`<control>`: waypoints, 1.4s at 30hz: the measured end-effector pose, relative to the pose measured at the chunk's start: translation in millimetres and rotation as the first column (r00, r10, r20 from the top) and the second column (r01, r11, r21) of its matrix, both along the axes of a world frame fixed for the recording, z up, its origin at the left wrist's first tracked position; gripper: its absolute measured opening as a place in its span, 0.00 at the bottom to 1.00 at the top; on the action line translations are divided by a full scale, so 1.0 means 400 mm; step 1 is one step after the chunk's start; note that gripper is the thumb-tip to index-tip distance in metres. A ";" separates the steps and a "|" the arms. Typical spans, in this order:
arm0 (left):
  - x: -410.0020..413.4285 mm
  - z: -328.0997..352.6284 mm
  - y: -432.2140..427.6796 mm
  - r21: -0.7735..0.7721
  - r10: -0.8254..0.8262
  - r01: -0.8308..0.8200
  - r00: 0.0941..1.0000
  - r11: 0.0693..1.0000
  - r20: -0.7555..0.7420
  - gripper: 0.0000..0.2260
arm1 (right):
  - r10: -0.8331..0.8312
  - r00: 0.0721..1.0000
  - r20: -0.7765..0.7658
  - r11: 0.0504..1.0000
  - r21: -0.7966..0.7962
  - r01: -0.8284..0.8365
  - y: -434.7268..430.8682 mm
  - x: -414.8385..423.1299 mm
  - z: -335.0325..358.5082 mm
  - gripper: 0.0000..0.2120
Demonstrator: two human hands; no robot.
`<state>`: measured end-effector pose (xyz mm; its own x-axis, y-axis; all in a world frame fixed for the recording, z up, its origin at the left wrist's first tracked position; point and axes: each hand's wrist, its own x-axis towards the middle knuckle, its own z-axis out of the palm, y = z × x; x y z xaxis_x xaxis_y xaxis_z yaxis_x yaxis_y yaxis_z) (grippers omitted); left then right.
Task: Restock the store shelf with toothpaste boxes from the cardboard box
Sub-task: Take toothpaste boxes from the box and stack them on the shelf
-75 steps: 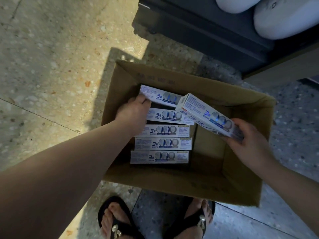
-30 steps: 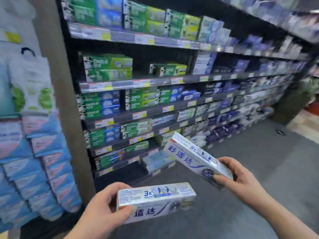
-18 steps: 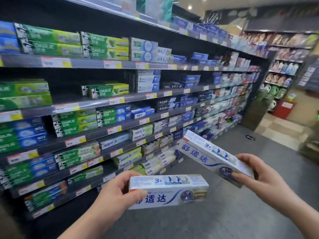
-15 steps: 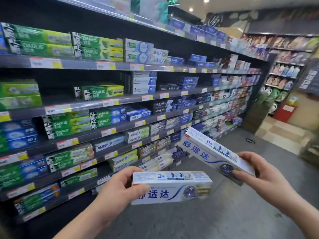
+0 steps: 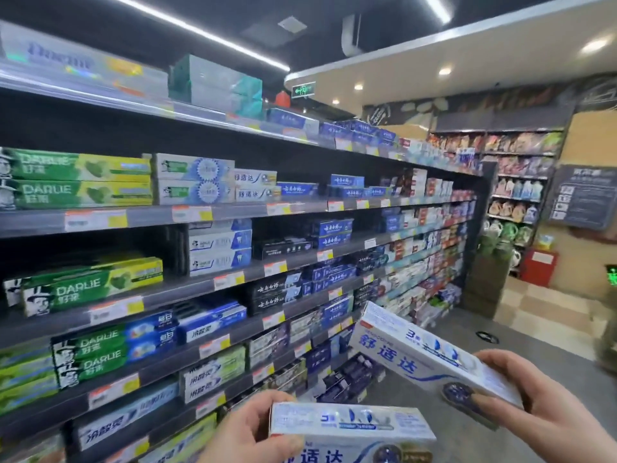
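My left hand (image 5: 247,432) grips one end of a white and blue toothpaste box (image 5: 354,432) held level at the bottom of the view. My right hand (image 5: 541,412) holds a second white toothpaste box (image 5: 420,355) by its right end, tilted with its far end up toward the shelves. Both boxes hang in the aisle, apart from the dark store shelf (image 5: 200,215) on my left. Two matching white boxes (image 5: 255,187) lie stacked on an upper shelf level. The cardboard box is out of view.
The shelf unit runs from the left into the distance, packed with green Darlie boxes (image 5: 80,178), blue boxes (image 5: 334,232) and black boxes (image 5: 283,248). A grey floor aisle (image 5: 534,329) opens to the right. More shelving (image 5: 514,182) stands at the far end.
My view has swung up from the cardboard box on the floor to the upper shelves. Both hands lifted a toothpaste box each out of the carton and hold them in front of the shelves.
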<state>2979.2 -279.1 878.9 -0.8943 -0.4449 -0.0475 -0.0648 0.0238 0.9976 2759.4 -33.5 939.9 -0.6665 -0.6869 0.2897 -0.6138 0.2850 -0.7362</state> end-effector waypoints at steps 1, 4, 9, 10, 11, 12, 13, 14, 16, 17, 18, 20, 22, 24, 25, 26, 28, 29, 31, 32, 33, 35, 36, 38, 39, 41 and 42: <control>-0.051 0.005 -0.029 -0.017 -0.001 0.001 1.000 1.000 -0.009 0.30 | -0.006 1.000 0.005 1.000 0.001 0.006 -0.020 -0.039 0.013 0.19; -0.197 0.022 -0.108 -0.020 -0.012 0.011 0.999 1.000 -0.047 0.27 | -0.027 0.998 -0.063 1.000 -0.011 0.027 -0.084 -0.152 0.042 0.35; -0.390 0.048 -0.218 -0.038 0.011 -0.014 0.997 0.999 -0.083 0.23 | -0.043 0.993 -0.108 0.997 -0.063 0.037 -0.201 -0.360 0.055 0.36; -0.419 0.052 -0.237 -0.034 0.011 -0.014 0.996 0.999 -0.091 0.23 | -0.040 0.991 -0.125 0.997 -0.064 0.033 -0.231 -0.404 0.058 0.34; -0.446 0.055 -0.255 -0.029 0.016 -0.019 0.995 0.999 -0.097 0.24 | -0.030 0.990 -0.137 0.998 -0.056 0.023 -0.264 -0.449 0.062 0.34; -0.469 0.057 -0.273 -0.028 0.031 -0.034 0.994 0.999 -0.106 0.25 | -0.013 0.988 -0.153 0.999 -0.044 0.007 -0.301 -0.492 0.068 0.35; -0.491 0.058 -0.292 -0.036 0.052 -0.056 0.992 0.998 -0.115 0.26 | 0.007 0.986 -0.165 0.999 -0.037 -0.013 -0.343 -0.534 0.076 0.36; -0.512 0.059 -0.313 -0.053 0.084 -0.091 0.990 0.994 -0.117 0.25 | 0.033 0.984 -0.176 0.999 -0.035 -0.040 -0.386 -0.577 0.085 0.35; -0.552 0.064 -0.349 -0.090 0.161 -0.172 0.980 0.981 -0.117 0.21 | 0.107 0.973 -0.206 0.992 -0.037 -0.117 -0.479 -0.656 0.110 0.32; -0.570 0.066 -0.369 -0.098 0.212 -0.224 0.970 0.970 -0.122 0.20 | 0.152 0.962 -0.228 0.985 -0.039 -0.165 -0.528 -0.691 0.126 0.28; -0.586 0.073 -0.387 -0.102 0.267 -0.280 0.955 0.954 -0.130 0.20 | 0.197 0.950 -0.242 0.976 -0.041 -0.213 -0.579 -0.726 0.143 0.21; -0.617 0.090 -0.420 -0.103 0.364 -0.381 0.919 0.919 -0.154 0.23 | 0.307 0.917 -0.257 0.946 -0.027 -0.324 -0.681 -0.802 0.178 0.15; -0.641 0.111 -0.451 -0.083 0.454 -0.471 0.875 0.878 -0.168 0.29 | 0.407 0.873 -0.269 0.907 0.008 -0.420 -0.788 -0.866 0.210 0.16; -0.656 0.129 -0.475 -0.086 0.511 -0.531 0.840 0.843 -0.180 0.39 | 0.484 0.832 -0.271 0.867 0.023 -0.497 -0.895 -0.906 0.244 0.15; -0.661 0.135 -0.485 -0.088 0.542 -0.563 0.820 0.822 -0.182 0.41 | 0.523 0.807 -0.273 0.841 0.015 -0.540 -0.949 -0.920 0.258 0.14; -0.663 0.139 -0.495 -0.077 0.577 -0.598 0.795 0.798 -0.186 0.41 | 0.553 0.785 -0.278 0.819 0.010 -0.574 -1.005 -0.931 0.271 0.14; -0.661 0.152 -0.510 -0.045 0.632 -0.651 0.750 0.758 -0.195 0.37 | 0.582 0.754 -0.303 0.793 0.004 -0.610 -1.116 -0.939 0.293 0.15; -0.657 0.159 -0.518 -0.041 0.659 -0.676 0.728 0.736 -0.188 0.35 | 0.590 0.744 -0.314 0.781 -0.009 -0.624 -1.169 -0.936 0.305 0.17; -0.648 0.174 -0.538 -0.060 0.708 -0.727 0.682 0.684 -0.184 0.38 | 0.615 0.721 -0.319 0.751 -0.044 -0.659 -1.266 -0.917 0.332 0.18; -0.644 0.184 -0.549 -0.073 0.734 -0.756 0.651 0.651 -0.194 0.38 | 0.628 0.709 -0.320 0.734 -0.061 -0.677 -1.310 -0.901 0.348 0.18; -0.638 0.194 -0.565 -0.073 0.756 -0.780 0.622 0.622 -0.202 0.35 | 0.639 0.699 -0.321 0.719 -0.073 -0.691 -1.349 -0.883 0.363 0.18; -0.629 0.222 -0.592 -0.048 0.780 -0.803 0.589 0.594 -0.212 0.20 | 0.652 0.679 -0.337 0.695 -0.093 -0.713 -1.421 -0.848 0.390 0.19; -0.621 0.235 -0.609 -0.053 0.788 -0.813 0.577 0.580 -0.215 0.15 | 0.650 0.672 -0.356 0.688 -0.098 -0.719 -1.452 -0.831 0.404 0.19; -0.598 0.250 -0.659 -0.056 0.776 -0.805 0.585 0.590 -0.234 0.19 | 0.658 0.648 -0.384 0.671 -0.091 -0.736 -1.501 -0.798 0.427 0.19; -0.588 0.258 -0.683 -0.069 0.772 -0.804 0.587 0.590 -0.244 0.25 | 0.669 0.639 -0.380 0.660 -0.091 -0.746 -1.521 -0.784 0.436 0.19; -0.573 0.278 -0.725 -0.092 0.770 -0.811 0.579 0.578 -0.267 0.25 | 0.682 0.632 -0.369 0.649 -0.095 -0.755 -1.552 -0.763 0.446 0.18; -0.565 0.286 -0.747 -0.103 0.762 -0.807 0.584 0.582 -0.280 0.26 | 0.685 0.633 -0.361 0.650 -0.090 -0.755 -1.565 -0.757 0.448 0.18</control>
<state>2753.2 -578.0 993.3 -0.1677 -0.9534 0.2509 0.0274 0.2499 0.9679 2456.7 -659.4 1119.1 0.1465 -0.8077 0.5711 -0.7309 -0.4774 -0.4877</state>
